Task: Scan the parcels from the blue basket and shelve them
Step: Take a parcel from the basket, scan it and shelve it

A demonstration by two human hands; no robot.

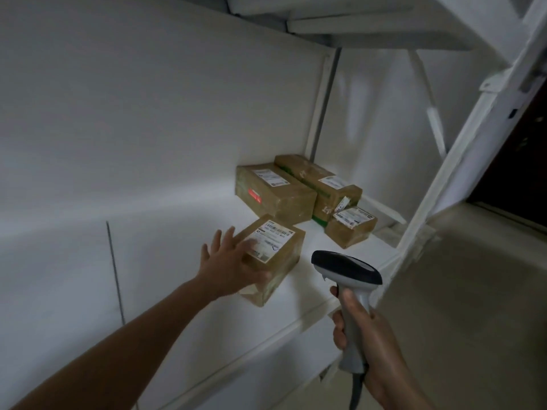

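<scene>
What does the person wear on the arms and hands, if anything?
Nothing that shows. The left hand and right hand are bare, with no gloves or watch seen. The left forearm has no sleeve up to the picture's edge; the right wrist is bare too.

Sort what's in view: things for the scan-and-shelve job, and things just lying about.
Job: scanner in right hand; near parcel, touched by left hand; large parcel; long parcel; small parcel; shelf.
Lying about: upper shelf; floor.
</scene>
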